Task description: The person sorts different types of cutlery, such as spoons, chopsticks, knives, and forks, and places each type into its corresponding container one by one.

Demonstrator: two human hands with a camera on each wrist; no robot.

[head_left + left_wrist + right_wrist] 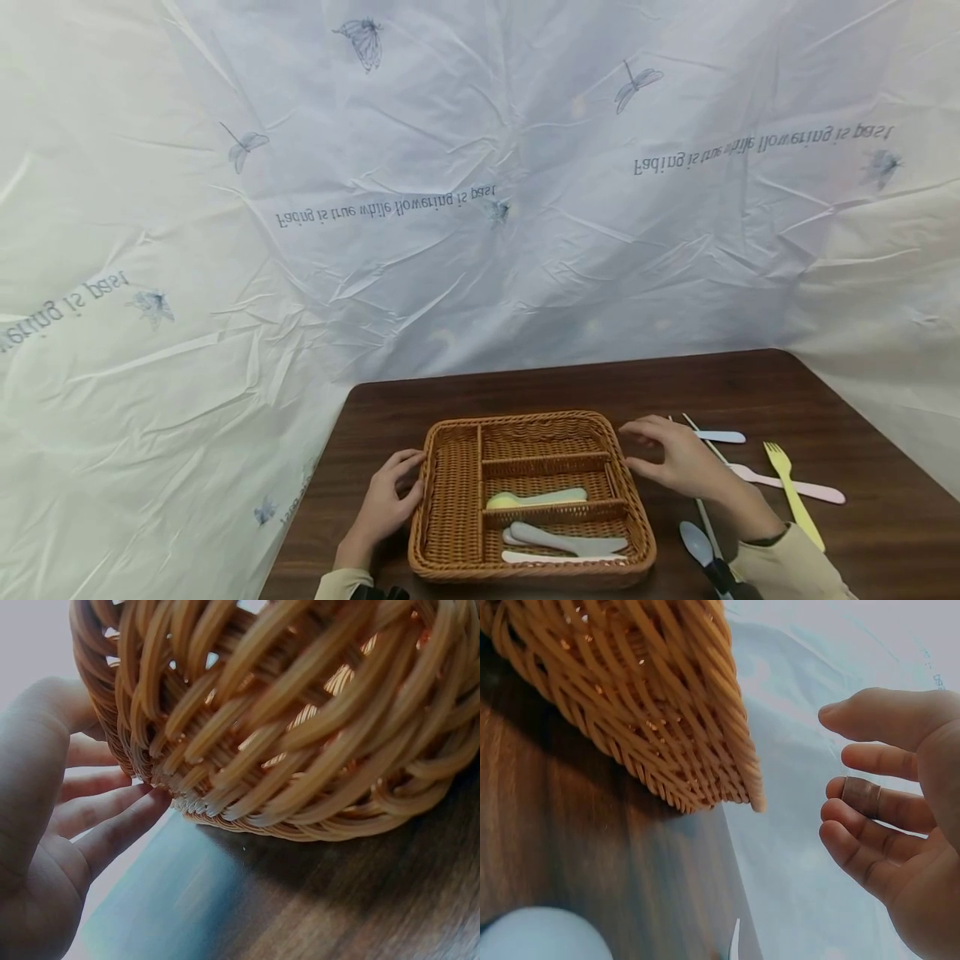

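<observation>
A brown wicker basket (480, 492) with several compartments sits on the table. My left hand (384, 504) is at its left side; in the left wrist view the fairly straight fingers (124, 817) touch the woven outer wall (247, 727). My right hand (678, 458) hovers by the right rim, thumb and fingers spread apart; the right wrist view shows a gap between these fingertips and the basket (652, 712). A yellow spoon (502, 501) and a pale green handle (558, 496) lie in the middle compartment. The front compartment holds a grey knife (562, 542) and a whitish utensil (562, 557).
Right of the basket lie a yellow fork (791, 492), a pink-handled utensil (802, 487), a pale blue handle (722, 436), thin pale sticks (703, 437) and a grey-blue spoon (697, 543), partly under my right arm. A white printed sheet (525, 250) hangs behind the dark wooden table (420, 396).
</observation>
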